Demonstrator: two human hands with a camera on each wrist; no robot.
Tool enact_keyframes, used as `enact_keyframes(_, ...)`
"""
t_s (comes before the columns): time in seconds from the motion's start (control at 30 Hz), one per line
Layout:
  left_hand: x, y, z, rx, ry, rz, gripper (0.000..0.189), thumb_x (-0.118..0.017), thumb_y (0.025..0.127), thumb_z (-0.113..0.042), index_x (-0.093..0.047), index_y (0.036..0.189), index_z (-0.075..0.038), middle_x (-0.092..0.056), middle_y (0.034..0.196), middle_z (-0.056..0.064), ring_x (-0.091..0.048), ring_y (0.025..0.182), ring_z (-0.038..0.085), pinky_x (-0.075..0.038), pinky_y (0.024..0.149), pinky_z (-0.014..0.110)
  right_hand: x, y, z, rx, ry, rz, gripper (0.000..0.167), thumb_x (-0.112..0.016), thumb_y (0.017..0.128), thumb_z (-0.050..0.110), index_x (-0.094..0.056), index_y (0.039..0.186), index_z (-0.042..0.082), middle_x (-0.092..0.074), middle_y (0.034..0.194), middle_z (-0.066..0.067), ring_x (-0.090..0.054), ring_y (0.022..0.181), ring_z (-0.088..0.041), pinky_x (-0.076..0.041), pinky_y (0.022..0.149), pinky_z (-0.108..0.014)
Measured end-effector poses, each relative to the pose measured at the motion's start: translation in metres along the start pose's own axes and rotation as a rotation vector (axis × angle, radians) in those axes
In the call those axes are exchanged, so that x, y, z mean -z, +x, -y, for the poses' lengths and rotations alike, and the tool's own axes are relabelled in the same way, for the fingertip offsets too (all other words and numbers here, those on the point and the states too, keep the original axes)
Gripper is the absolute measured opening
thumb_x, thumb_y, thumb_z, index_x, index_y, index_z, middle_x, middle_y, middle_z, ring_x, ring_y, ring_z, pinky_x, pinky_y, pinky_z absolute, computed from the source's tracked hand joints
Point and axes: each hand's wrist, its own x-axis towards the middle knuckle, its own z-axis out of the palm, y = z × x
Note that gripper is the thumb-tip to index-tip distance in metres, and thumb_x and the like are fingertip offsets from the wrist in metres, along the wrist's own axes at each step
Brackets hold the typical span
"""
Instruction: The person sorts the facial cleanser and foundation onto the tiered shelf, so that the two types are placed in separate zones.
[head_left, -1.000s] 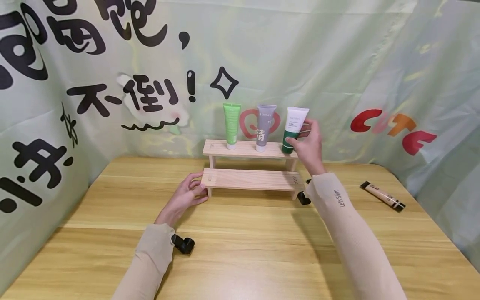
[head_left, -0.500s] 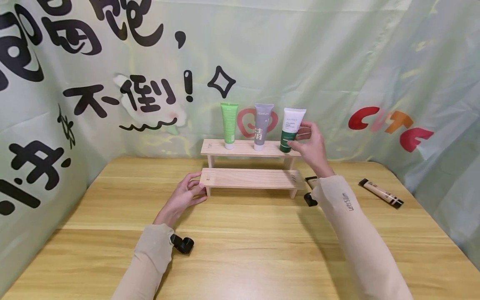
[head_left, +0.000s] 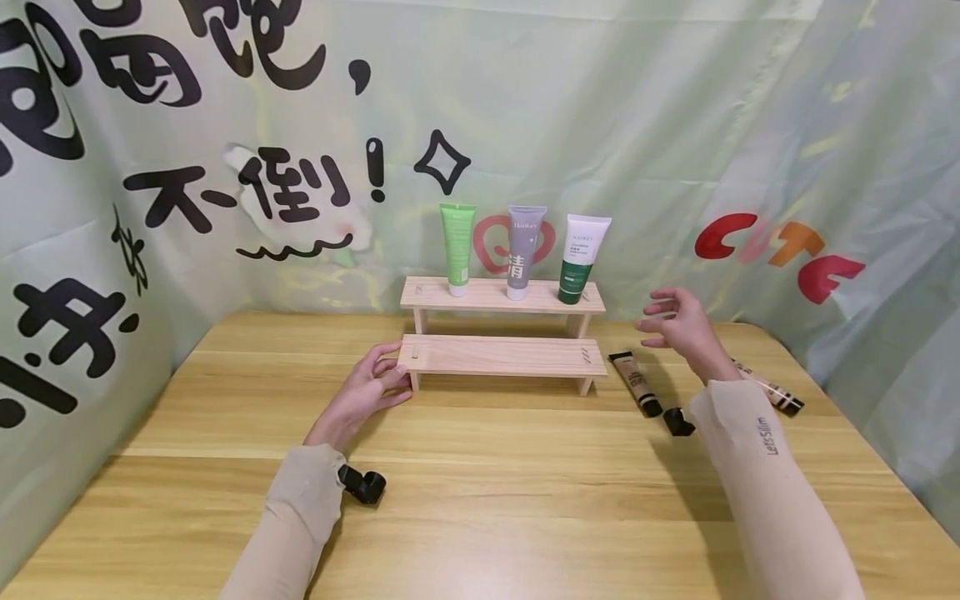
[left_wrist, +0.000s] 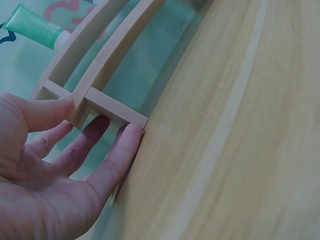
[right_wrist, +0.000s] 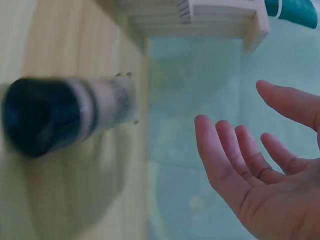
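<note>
My left hand (head_left: 363, 392) holds the left end of a two-step wooden display stand (head_left: 502, 357). In the left wrist view the thumb lies at the board's end and the fingertips at the side leg (left_wrist: 115, 107). Three squeeze tubes stand on their caps along the upper step: a green tube (head_left: 457, 246), a grey-purple tube (head_left: 524, 250) and a white-and-green tube (head_left: 581, 258). To the right of the stand my right hand (head_left: 682, 327) is in the air over the table, holding nothing, its fingers loosely bent and spread.
A beige tube with a black cap (head_left: 636, 383) lies on the table (head_left: 480, 500) just right of the stand. Another beige-and-black tube (head_left: 783, 398) lies farther right, partly hidden by the right wrist. A printed cloth (head_left: 637, 100) hangs behind.
My right hand has let go of the white-and-green tube and moved right and down, away from the stand. That tube stays standing on the upper step. My left hand keeps its place.
</note>
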Motion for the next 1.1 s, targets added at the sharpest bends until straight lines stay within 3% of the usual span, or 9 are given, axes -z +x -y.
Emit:
enact_keyframes(0.17,0.0,0.0,0.0,0.007,0.011,-0.001,0.048,-0.041,0.11,-0.004,-0.027,0.155,-0.004,-0.045,0.138,0.023,-0.054,0.121,0.038,-0.051,0.105,0.045,0.007,-0.005,-0.018,-0.065,-0.029,0.054,0.066,-0.06,0.101,0.001,-0.021,0.152,-0.014,-0.041,0.133,-0.031,-0.062,0.084,-0.004,-0.064,0.078,-0.034)
enact_keyframes(0.33,0.0,0.0,0.001,0.01,0.01,-0.004,0.048,-0.04,0.11,-0.005,-0.028,0.156,-0.005,-0.045,0.137,0.023,-0.055,0.12,0.036,-0.052,0.104,0.044,0.01,-0.01,-0.03,-0.132,-0.059,0.119,0.065,-0.06,0.1,0.0,-0.022,0.15,-0.015,-0.043,0.13,-0.032,-0.065,0.088,-0.014,-0.064,0.077,-0.038)
enact_keyframes(0.57,0.0,0.001,0.001,0.018,0.006,-0.002,0.047,-0.04,0.11,-0.005,-0.028,0.156,-0.006,-0.045,0.138,0.022,-0.056,0.117,0.033,-0.052,0.104,0.042,0.01,-0.013,-0.045,-0.151,-0.068,0.202,0.063,-0.058,0.099,-0.003,-0.022,0.148,-0.017,-0.046,0.127,-0.034,-0.064,0.089,-0.018,-0.064,0.075,-0.038)
enact_keyframes(0.77,0.0,0.002,0.001,0.022,-0.001,-0.007,0.048,-0.041,0.11,-0.005,-0.028,0.156,-0.005,-0.045,0.138,0.022,-0.056,0.117,0.033,-0.052,0.104,0.043,0.006,-0.017,-0.048,-0.157,-0.095,0.252,0.067,-0.064,0.097,0.001,-0.024,0.147,-0.017,-0.048,0.125,-0.032,-0.064,0.085,-0.013,-0.063,0.072,-0.036)
enact_keyframes(1.1,0.0,0.002,0.0,0.016,-0.001,0.004,0.049,-0.041,0.11,-0.005,-0.027,0.156,-0.004,-0.046,0.136,0.021,-0.056,0.118,0.034,-0.051,0.105,0.044,-0.003,-0.017,-0.042,-0.199,-0.209,0.36,0.067,-0.064,0.097,0.005,-0.027,0.147,-0.019,-0.059,0.107,-0.017,-0.06,0.082,-0.018,-0.061,0.071,-0.037)
